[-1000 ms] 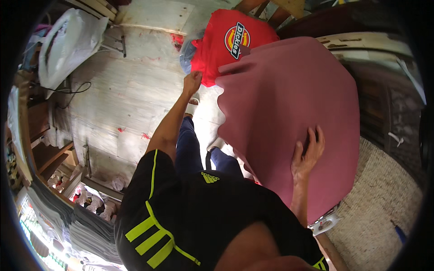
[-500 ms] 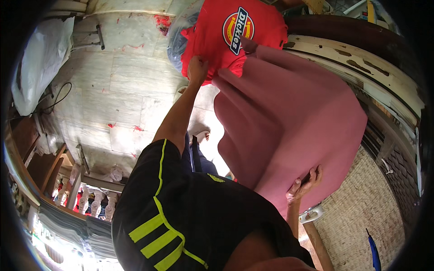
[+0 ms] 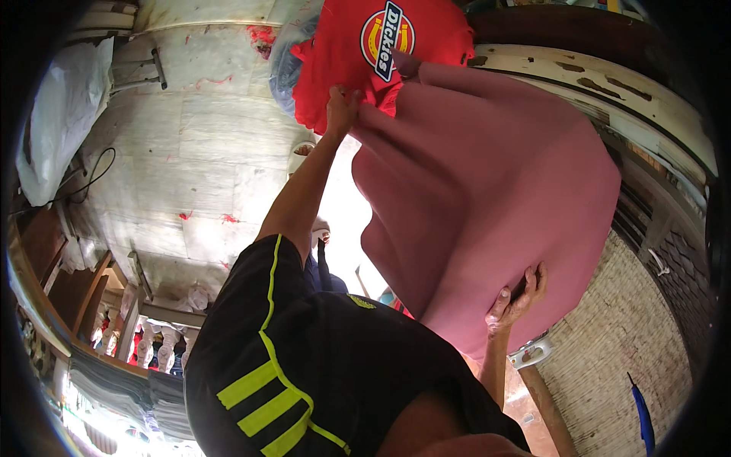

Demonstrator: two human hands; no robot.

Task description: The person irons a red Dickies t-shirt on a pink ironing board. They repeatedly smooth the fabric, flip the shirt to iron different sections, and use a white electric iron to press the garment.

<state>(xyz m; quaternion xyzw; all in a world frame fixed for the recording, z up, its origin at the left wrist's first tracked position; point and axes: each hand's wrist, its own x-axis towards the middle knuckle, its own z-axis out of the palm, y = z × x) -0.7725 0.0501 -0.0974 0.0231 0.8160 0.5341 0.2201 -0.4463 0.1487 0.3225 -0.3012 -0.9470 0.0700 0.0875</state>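
Note:
A wide dusty-pink cloth (image 3: 487,183) spreads in soft folds from the upper middle down to the right. At its upper left corner my left hand (image 3: 343,110) is closed, pinching the edge next to a red cloth bundle (image 3: 327,68). That bundle carries a round emblem with a yellow horseshoe shape, and part of it lies under the pink cloth. My right hand (image 3: 519,302) rests against the lower right part of the pink cloth, thumb and fingers apart with a dark gap between them.
Clear plastic (image 3: 285,72) shows beside the red bundle. A white plastic bag (image 3: 65,114) hangs at the left. Red scraps (image 3: 228,218) dot the tiled floor (image 3: 213,145). Woven matting (image 3: 609,358) and a blue pointed object (image 3: 642,419) lie at lower right.
My left hand has gone from the red bundle's edge to the pink cloth's corner, slightly up and right. The right hand stays against the cloth. The view has shifted slightly.

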